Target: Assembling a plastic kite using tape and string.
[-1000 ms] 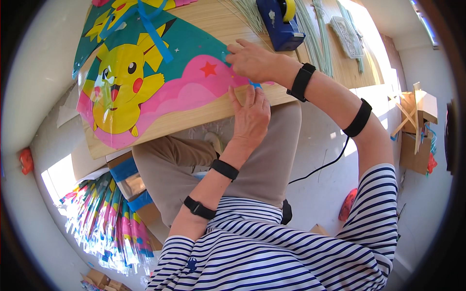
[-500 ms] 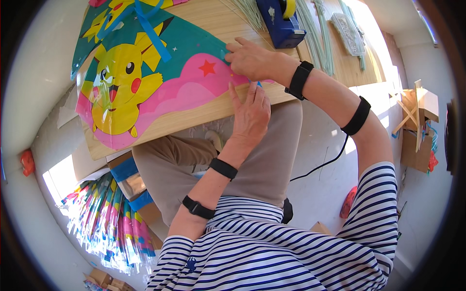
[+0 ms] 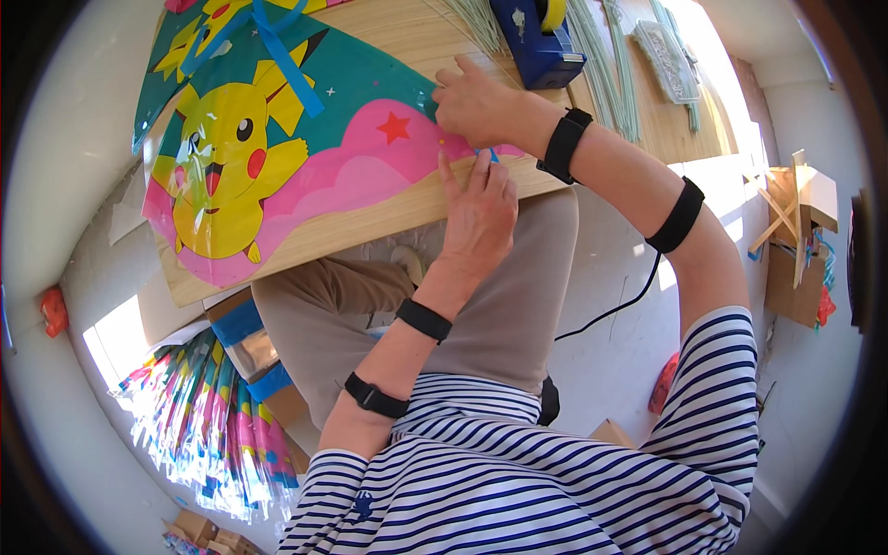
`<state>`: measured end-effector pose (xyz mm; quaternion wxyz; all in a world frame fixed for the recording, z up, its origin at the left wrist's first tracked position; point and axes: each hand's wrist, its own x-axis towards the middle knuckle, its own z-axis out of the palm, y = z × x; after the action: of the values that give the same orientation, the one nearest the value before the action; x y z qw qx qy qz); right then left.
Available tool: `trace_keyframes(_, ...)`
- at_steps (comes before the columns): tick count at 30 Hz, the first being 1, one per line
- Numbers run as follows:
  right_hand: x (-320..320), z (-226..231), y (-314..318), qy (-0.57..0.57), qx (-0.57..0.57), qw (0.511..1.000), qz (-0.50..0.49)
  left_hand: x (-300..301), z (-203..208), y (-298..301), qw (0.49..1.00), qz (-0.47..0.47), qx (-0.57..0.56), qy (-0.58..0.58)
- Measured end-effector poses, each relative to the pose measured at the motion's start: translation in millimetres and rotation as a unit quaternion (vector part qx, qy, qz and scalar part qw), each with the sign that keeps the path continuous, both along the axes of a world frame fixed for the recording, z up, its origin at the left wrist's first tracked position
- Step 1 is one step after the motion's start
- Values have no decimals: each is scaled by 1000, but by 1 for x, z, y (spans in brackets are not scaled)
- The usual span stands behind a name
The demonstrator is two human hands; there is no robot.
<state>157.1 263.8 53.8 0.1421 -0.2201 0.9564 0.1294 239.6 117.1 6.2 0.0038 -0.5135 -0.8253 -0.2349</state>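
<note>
A thin plastic kite [image 3: 361,166] lies across the left of the table, printed with a yellow cartoon figure on green and pink. My right hand [image 3: 486,106] is over its right-hand corner, fingers bent and closed at the green edge; its thumb is hidden. Just nearer to me, my left hand [image 3: 479,217] reaches up over the table's front edge. Its fingers are stretched, the tips resting on the kite's pink lower edge. A small blue piece [image 3: 487,154] shows between the two hands. Farther left, blue ribbon [image 3: 287,65] lies on the kite.
A blue tape dispenser [image 3: 541,46] with yellow tape stands beyond my right hand. Right of it lie thin pale green rods [image 3: 597,69] and a clear plastic box [image 3: 666,60]. A bundle of printed plastic pieces [image 3: 208,421] hangs at lower left. Cardboard boxes [image 3: 795,277] stand at right.
My right hand has shifted slightly away from me, and its fingers have moved up along the kite's edge. My left hand stays almost in place.
</note>
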Motion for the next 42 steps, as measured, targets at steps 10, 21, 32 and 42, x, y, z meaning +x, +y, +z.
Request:
trace_keyframes(10,-14,17,17,229,-121,958,-120,-1,10,1,999,-3,-38,-8)
trace_keyframes(21,38,-36,27,60,-338,792,-505,1,2,2,1000,10,-15,24)
trace_keyframes(32,44,-29,9,117,-307,783,-528,5,-2,-1,999,33,23,11)
trace_keyframes(42,61,-37,16,164,-288,802,-498,4,1,-3,1000,17,19,-16)
